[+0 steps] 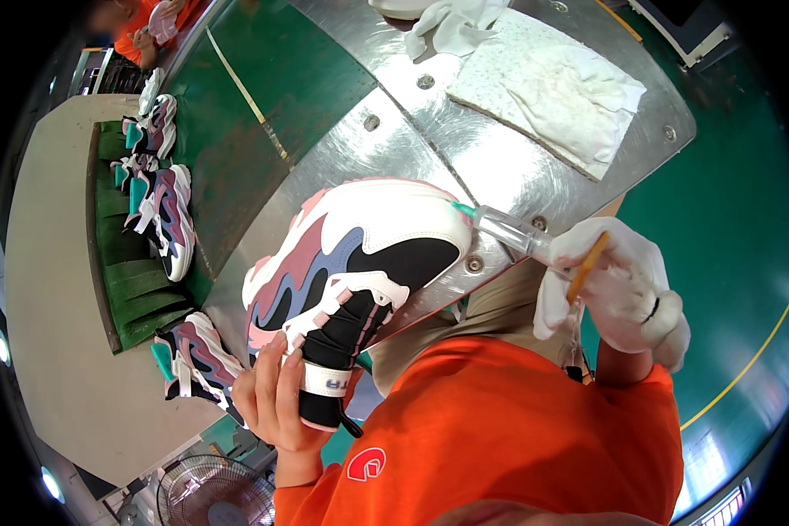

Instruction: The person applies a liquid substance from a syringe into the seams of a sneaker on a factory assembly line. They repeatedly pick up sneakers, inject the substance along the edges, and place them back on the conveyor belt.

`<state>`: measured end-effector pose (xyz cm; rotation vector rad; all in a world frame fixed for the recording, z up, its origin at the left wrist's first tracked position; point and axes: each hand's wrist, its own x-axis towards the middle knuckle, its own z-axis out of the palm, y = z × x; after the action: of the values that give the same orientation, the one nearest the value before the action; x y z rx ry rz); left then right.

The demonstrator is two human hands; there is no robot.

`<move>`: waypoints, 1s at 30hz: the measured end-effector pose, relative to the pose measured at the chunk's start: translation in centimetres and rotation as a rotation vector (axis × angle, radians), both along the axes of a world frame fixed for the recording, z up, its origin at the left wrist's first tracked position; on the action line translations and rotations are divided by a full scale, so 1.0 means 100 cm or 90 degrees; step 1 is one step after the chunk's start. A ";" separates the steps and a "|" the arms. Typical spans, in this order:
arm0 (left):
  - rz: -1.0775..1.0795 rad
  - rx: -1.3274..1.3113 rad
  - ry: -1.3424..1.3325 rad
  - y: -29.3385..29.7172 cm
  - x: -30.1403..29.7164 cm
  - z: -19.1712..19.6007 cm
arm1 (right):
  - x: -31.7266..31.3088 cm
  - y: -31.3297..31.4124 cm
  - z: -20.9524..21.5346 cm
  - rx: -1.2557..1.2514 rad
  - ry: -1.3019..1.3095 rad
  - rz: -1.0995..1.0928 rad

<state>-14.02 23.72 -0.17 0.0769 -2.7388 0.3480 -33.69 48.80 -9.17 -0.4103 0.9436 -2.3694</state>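
Bare left hand (276,399) grips a sneaker (355,259) by its heel; gloved right hand (618,289) fingers pinch a syringe-like applicator (508,230) at the toe. Steadiness likely matters.

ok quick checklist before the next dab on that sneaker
1. Sneaker gripped by left hand at its heel end: ok.
2. Syringe held in gloved right hand: ok.
3. Syringe tip touching the sneaker's white toe edge: ok.
4. Thin orange stick also in the right hand, away from the sneaker: ok.
5. Liquid left in the syringe: cannot tell.
6. White rag on the metal table, within sight: ok.
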 end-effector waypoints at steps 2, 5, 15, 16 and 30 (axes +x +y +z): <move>-0.001 0.004 -0.002 -0.002 0.000 0.002 | -0.002 -0.002 0.001 -0.010 0.009 -0.006; -0.006 0.015 -0.012 -0.007 -0.006 0.008 | -0.005 -0.006 0.004 -0.019 0.029 -0.029; -0.014 0.160 -0.116 -0.035 -0.057 0.046 | -0.031 -0.047 -0.009 0.088 0.123 -0.143; -0.020 0.173 -0.124 -0.038 -0.060 0.047 | -0.034 -0.049 -0.013 0.126 0.221 -0.147; -0.198 0.563 -0.601 -0.097 -0.242 0.055 | -0.045 -0.068 -0.009 0.289 0.070 -0.203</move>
<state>-38.26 13.97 5.29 -0.3671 -3.4654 -1.2180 -38.24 42.01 -10.04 -0.2243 1.6561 -2.3196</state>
